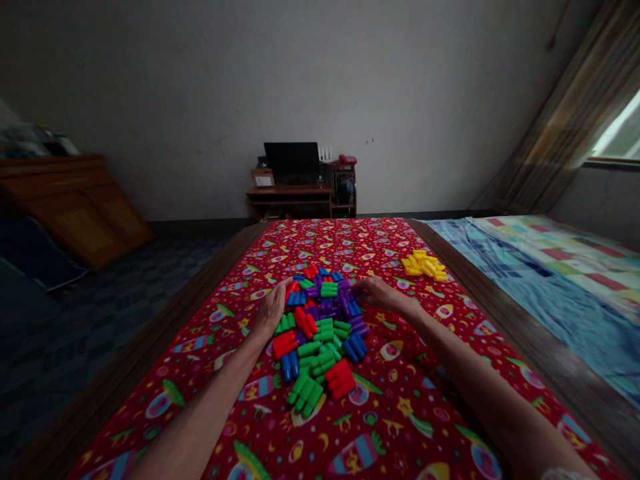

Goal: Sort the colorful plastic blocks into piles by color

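Note:
A loose heap of toy building blocks [324, 328] in green, red, blue and purple lies on a red patterned cloth [380, 407]. My left hand [273, 308] rests along the heap's left side, fingers stretched forward beside red and blue blocks. On the opposite side, my right hand [374, 291] is at the purple blocks [344, 297], its fingers slightly bent and apart from the palm. No block shows in either hand. A red block [341, 380] and a green block [305, 395] lie at the near edge of the heap.
A separate pile of yellow blocks [424, 265] sits to the right on the cloth. Beyond the table stands a desk [290, 192] with a monitor [293, 160]. A bed [530, 267] is along the right, a wooden cabinet [85, 207] at left.

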A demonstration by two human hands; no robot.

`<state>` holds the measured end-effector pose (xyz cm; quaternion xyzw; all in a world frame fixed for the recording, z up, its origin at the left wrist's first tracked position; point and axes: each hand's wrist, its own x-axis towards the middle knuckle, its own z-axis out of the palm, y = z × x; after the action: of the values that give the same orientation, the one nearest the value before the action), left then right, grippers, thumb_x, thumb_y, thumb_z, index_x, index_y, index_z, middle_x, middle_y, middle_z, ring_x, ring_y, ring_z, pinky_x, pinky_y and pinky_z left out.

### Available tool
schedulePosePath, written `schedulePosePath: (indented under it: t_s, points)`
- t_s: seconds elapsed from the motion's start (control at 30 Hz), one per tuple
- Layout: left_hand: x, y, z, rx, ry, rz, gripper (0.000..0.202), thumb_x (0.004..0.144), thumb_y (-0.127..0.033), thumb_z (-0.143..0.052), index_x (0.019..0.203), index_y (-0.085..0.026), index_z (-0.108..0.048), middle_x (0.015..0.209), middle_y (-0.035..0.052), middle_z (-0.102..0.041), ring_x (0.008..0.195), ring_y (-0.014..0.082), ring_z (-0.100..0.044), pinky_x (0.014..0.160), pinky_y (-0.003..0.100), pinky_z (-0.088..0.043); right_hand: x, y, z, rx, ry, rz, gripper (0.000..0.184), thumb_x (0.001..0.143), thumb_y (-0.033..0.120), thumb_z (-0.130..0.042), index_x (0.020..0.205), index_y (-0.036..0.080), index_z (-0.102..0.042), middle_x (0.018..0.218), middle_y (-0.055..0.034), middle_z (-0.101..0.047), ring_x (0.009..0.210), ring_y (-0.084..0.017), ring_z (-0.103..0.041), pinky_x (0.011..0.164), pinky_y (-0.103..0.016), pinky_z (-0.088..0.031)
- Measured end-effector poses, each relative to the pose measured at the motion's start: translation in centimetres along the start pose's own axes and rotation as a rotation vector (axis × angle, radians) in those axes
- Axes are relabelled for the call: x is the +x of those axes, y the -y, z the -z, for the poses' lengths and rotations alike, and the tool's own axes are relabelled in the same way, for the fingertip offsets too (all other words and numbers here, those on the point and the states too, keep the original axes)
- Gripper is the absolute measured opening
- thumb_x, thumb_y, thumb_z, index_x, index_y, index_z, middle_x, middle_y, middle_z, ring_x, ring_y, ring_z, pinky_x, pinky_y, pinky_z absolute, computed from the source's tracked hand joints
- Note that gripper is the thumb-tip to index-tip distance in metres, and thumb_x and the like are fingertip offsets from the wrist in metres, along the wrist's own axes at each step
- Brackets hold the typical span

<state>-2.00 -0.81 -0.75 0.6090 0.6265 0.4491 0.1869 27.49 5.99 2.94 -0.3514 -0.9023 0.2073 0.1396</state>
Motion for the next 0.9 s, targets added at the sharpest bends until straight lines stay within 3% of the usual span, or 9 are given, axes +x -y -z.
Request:
schedulePosePath:
  t_s: [0.1, 0.3, 0.37, 0.43, 0.57, 0.77, 0.9]
  points:
    - [0.0, 0.1, 0.0, 0.014, 0.003, 0.006, 0.057, 0.092, -0.048, -0.024, 0.124, -0.017, -0.059, 0.133, 0.0103, -0.060, 0.127, 0.0222, -0.051, 0.112, 0.041, -0.034, 0.2, -1.3, 0.0, 0.046, -0.105, -0.006, 0.018, 0.076, 0.014, -0.059, 0.085, 0.014, -0.074, 0.072, -0.0019, -0.071, 0.063, -0.013, -0.059, 0.059, -0.020, -0.041]
    - [0.1, 0.2, 0.1, 0.032, 0.023, 0.013, 0.058, 0.092, -0.049, -0.023, 0.123, -0.016, -0.059, 0.134, 0.0106, -0.059, 0.128, 0.0230, -0.051, 0.112, 0.041, -0.034, 1.6, -6.0, 1.0, 0.080, -0.604, -0.312, 0.025, 0.080, 0.025, -0.060, 0.100, 0.015, -0.071, 0.092, -0.0092, -0.074, 0.084, -0.023, -0.067, 0.079, -0.034, -0.051]
    - [0.0, 0.1, 0.2, 0.027, 0.021, 0.007, 0.057, 0.092, -0.049, -0.023, 0.122, -0.017, -0.060, 0.133, 0.0099, -0.060, 0.126, 0.0230, -0.052, 0.111, 0.041, -0.036, 1.6, -7.0, 0.8, 0.058, -0.683, -0.405, 0.034, 0.082, 0.028, -0.058, 0.111, 0.013, -0.067, 0.102, -0.0141, -0.072, 0.094, -0.028, -0.066, 0.085, -0.042, -0.050]
    - [-0.1, 0.0, 0.2, 0.030, 0.017, 0.003, 0.058, 0.092, -0.050, -0.023, 0.122, -0.016, -0.060, 0.132, 0.0107, -0.061, 0.125, 0.0235, -0.054, 0.110, 0.041, -0.037, 1.3, -7.2, 0.4, 0.001, -0.715, -0.404, 0.039, 0.083, 0.027, -0.057, 0.118, 0.010, -0.063, 0.112, -0.0191, -0.068, 0.106, -0.031, -0.062, 0.092, -0.047, -0.047]
    - [0.0, 0.1, 0.2, 0.047, 0.001, 0.000, 0.057, 0.092, -0.049, -0.024, 0.120, -0.016, -0.061, 0.130, 0.0104, -0.062, 0.124, 0.0235, -0.055, 0.110, 0.041, -0.037, 1.0, -4.8, -0.1, -0.048, -0.622, -0.168, 0.036, 0.086, 0.023, -0.053, 0.119, 0.014, -0.063, 0.117, -0.0170, -0.067, 0.111, -0.028, -0.060, 0.098, -0.044, -0.044]
    - [0.0, -0.1, 0.2, 0.059, -0.001, -0.003, 0.056, 0.091, -0.049, -0.024, 0.118, -0.017, -0.062, 0.127, 0.0097, -0.064, 0.121, 0.0235, -0.057, 0.108, 0.040, -0.040, 3.7, -0.3, -1.5, -0.017, -0.083, 0.143, 0.027, 0.083, 0.017, -0.056, 0.106, 0.015, -0.070, 0.095, -0.0101, -0.072, 0.085, -0.019, -0.066, 0.076, -0.027, -0.047]
    - [-0.3, -0.5, 0.4, 0.086, 0.016, -0.002, 0.058, 0.091, -0.050, -0.023, 0.119, -0.017, -0.062, 0.127, 0.0096, -0.064, 0.119, 0.0239, -0.057, 0.106, 0.040, -0.041, 4.7, 0.0, -1.9, -0.054, -0.097, 0.112, 0.024, 0.085, 0.017, -0.055, 0.101, 0.012, -0.071, 0.087, -0.0084, -0.072, 0.076, -0.016, -0.064, 0.069, -0.023, -0.044]
